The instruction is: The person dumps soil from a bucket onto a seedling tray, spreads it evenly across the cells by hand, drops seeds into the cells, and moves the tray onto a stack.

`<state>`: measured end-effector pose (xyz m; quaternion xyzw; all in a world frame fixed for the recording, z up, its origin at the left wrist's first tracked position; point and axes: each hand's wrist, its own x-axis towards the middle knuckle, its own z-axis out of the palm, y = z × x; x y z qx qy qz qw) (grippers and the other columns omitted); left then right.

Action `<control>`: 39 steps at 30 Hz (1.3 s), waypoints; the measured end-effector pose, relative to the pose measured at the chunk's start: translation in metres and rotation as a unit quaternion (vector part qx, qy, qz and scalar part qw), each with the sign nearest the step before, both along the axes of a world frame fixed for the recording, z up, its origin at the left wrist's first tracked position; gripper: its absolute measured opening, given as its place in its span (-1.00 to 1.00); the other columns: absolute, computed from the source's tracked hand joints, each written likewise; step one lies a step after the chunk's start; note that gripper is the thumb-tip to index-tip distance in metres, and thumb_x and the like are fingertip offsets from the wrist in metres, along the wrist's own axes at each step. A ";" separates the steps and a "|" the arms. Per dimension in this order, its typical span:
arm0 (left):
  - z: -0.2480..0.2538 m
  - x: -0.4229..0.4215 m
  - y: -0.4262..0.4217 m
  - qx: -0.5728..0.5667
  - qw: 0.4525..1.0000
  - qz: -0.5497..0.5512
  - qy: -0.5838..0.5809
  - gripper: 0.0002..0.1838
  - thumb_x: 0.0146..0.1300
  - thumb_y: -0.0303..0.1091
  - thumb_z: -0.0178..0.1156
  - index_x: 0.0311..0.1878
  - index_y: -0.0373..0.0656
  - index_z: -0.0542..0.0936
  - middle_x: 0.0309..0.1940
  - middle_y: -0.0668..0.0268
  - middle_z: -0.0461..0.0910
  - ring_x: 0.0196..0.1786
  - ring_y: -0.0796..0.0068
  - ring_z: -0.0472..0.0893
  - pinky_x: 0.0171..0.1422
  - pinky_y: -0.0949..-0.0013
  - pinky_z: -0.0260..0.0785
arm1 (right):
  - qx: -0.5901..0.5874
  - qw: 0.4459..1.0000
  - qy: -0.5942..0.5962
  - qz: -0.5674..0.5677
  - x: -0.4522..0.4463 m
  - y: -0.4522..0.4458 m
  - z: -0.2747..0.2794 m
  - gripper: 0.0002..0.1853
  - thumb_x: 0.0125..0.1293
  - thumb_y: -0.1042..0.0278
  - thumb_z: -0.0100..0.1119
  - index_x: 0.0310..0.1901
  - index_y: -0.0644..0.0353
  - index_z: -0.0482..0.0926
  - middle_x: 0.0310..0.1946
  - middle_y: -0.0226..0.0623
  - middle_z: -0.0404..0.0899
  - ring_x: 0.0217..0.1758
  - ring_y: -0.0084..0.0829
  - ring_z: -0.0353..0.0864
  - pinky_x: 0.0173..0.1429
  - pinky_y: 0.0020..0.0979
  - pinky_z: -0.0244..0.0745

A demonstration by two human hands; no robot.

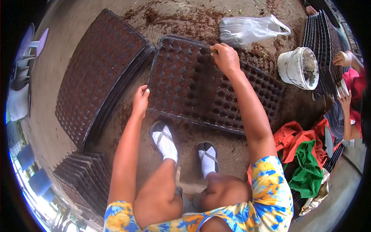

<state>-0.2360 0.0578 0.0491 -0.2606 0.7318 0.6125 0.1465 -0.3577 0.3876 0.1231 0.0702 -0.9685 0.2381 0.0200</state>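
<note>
A black seedling tray (170, 77) filled with dark brown soil lies on the ground in front of me. Its cells at the left are full to the top, while rows at the right show round hollows. My left hand (141, 101) is closed at the tray's left edge, thumb on top. Over the tray's far edge, my right hand (227, 58) is closed with the fingers pinched together. Something small and dark shows at those fingertips, too blurred to name. A dark smeared band crosses the tray below that hand.
Filled trays (100, 65) are stacked at the left, empty-looking trays (83, 174) at lower left. A plastic bag (247, 31) and white bucket (290, 65) stand beyond. Red cloth (293, 135) and green cloth (307, 170) lie right, near another person's hands (344, 58) and tray stack (319, 38).
</note>
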 end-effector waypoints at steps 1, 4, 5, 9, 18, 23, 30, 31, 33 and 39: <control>0.000 -0.001 0.001 0.001 1.000 0.003 0.003 -0.74 0.37 -0.42 0.03 0.08 -0.25 0.45 -0.02 0.27 0.52 0.06 0.49 0.46 0.21 0.43 0.23 | 0.010 1.000 0.007 0.007 0.002 0.001 -0.013 -0.82 0.05 0.45 0.25 -0.25 0.10 0.63 -0.28 -0.21 0.59 -0.13 -0.11 0.59 -0.06 -0.16 0.50; 0.001 -0.004 0.001 0.006 1.000 -0.015 0.000 -0.73 0.37 -0.41 0.03 0.09 -0.26 0.44 -0.01 0.26 0.51 0.07 0.49 0.46 0.22 0.43 0.23 | 0.016 1.000 0.016 0.009 0.002 0.006 -0.021 -0.83 0.07 0.42 0.25 -0.25 0.09 0.62 -0.28 -0.21 0.59 -0.14 -0.10 0.59 -0.06 -0.16 0.50; 0.000 -0.002 0.001 0.002 1.000 -0.015 0.000 -0.73 0.37 -0.42 0.03 0.09 -0.27 0.44 -0.01 0.27 0.51 0.06 0.49 0.46 0.21 0.43 0.23 | 0.007 1.000 0.009 0.003 0.004 0.010 -0.017 -0.83 0.08 0.41 0.25 -0.25 0.08 0.62 -0.28 -0.21 0.59 -0.14 -0.10 0.59 -0.06 -0.16 0.50; 0.003 -0.001 0.003 -0.004 1.000 0.003 0.002 -0.75 0.38 -0.43 0.02 0.07 -0.27 0.44 -0.03 0.29 0.51 0.04 0.52 0.46 0.19 0.45 0.23 | 0.037 0.999 -0.002 -0.027 0.010 0.025 -0.002 -0.87 0.11 0.41 0.20 -0.26 0.07 0.62 -0.26 -0.20 0.58 -0.14 -0.09 0.59 -0.08 -0.14 0.50; 0.006 0.000 0.004 0.013 1.000 0.006 0.007 -0.76 0.38 -0.40 0.02 0.06 -0.23 0.44 -0.07 0.33 0.51 0.00 0.54 0.46 0.16 0.46 0.24 | 0.022 1.000 0.014 -0.013 0.040 0.026 -0.006 -0.90 0.12 0.43 0.19 -0.30 0.13 0.62 -0.29 -0.24 0.60 -0.14 -0.14 0.60 -0.10 -0.16 0.52; 0.006 0.001 0.004 0.004 1.000 -0.002 -0.008 -0.75 0.39 -0.38 0.02 0.07 -0.22 0.44 -0.06 0.33 0.52 0.00 0.53 0.45 0.15 0.46 0.23 | 0.016 1.000 0.020 0.000 0.055 0.025 -0.010 -0.87 0.10 0.44 0.22 -0.28 0.13 0.61 -0.30 -0.24 0.59 -0.15 -0.15 0.59 -0.09 -0.19 0.53; 0.007 -0.006 0.005 0.013 1.000 -0.007 -0.008 -0.69 0.38 -0.36 0.03 0.14 -0.24 0.42 0.03 0.27 0.49 0.12 0.47 0.43 0.27 0.40 0.17 | 0.033 0.998 0.000 0.045 0.077 0.014 -0.018 -0.86 0.11 0.42 0.21 -0.26 0.11 0.61 -0.29 -0.27 0.57 -0.14 -0.21 0.59 -0.10 -0.22 0.54; 0.006 -0.002 0.003 0.017 1.000 -0.011 -0.019 -0.66 0.37 -0.35 0.04 0.16 -0.25 0.41 0.07 0.25 0.48 0.17 0.45 0.41 0.31 0.38 0.14 | 0.022 0.999 -0.005 0.033 0.081 0.015 -0.012 -0.86 0.11 0.42 0.21 -0.26 0.12 0.61 -0.29 -0.27 0.57 -0.14 -0.20 0.59 -0.10 -0.22 0.54; 0.001 -0.004 0.000 0.031 0.999 -0.012 -0.011 -0.67 0.37 -0.35 0.04 0.15 -0.25 0.41 0.06 0.25 0.48 0.17 0.46 0.41 0.31 0.38 0.15 | -0.001 1.000 -0.009 0.016 0.086 0.014 0.000 -0.86 0.11 0.42 0.21 -0.26 0.12 0.61 -0.30 -0.27 0.57 -0.14 -0.20 0.59 -0.10 -0.23 0.54; 0.004 -0.005 0.004 0.017 1.000 -0.007 -0.003 -0.72 0.38 -0.40 0.02 0.12 -0.24 0.43 0.00 0.28 0.51 0.09 0.49 0.44 0.23 0.43 0.20 | -0.001 0.998 0.001 0.058 0.105 0.009 -0.015 -0.85 0.09 0.45 0.23 -0.26 0.14 0.61 -0.30 -0.26 0.57 -0.17 -0.20 0.59 -0.10 -0.24 0.53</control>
